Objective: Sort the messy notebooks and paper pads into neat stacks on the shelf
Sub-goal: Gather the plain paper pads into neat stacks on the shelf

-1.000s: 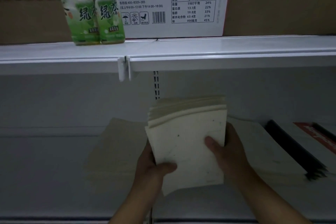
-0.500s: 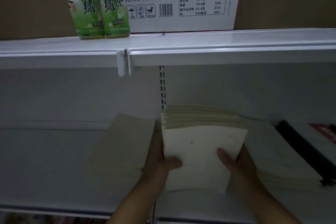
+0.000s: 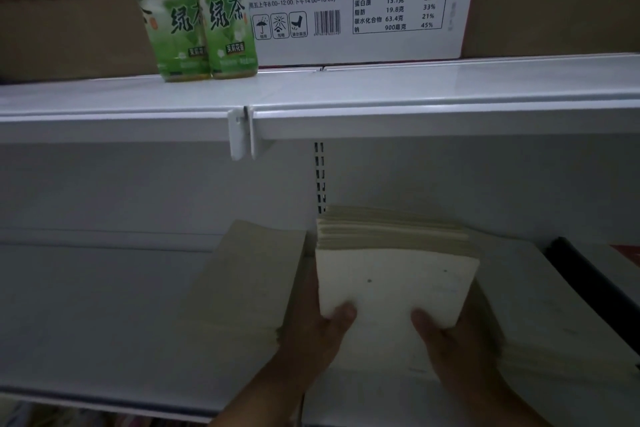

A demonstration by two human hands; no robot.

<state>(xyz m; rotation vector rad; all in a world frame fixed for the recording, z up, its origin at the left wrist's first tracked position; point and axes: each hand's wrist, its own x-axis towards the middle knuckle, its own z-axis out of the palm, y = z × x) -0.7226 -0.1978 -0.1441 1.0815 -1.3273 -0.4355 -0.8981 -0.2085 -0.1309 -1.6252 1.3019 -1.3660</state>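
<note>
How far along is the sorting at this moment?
Done: a tan stack and a pale stack lie flat on the lower shelf. In hand: left hand and right hand grip a bundle of pads, tilted up between those stacks. Left: placing it, then probably the black-edged notebook at far right.

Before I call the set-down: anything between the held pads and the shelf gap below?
Nothing visible. The cream stack of paper pads, gripped by left hand and right hand, hangs over the white metal shelf between a tan pad pile and a pale paper pile, both close; the stack hides part of the gap.
</note>
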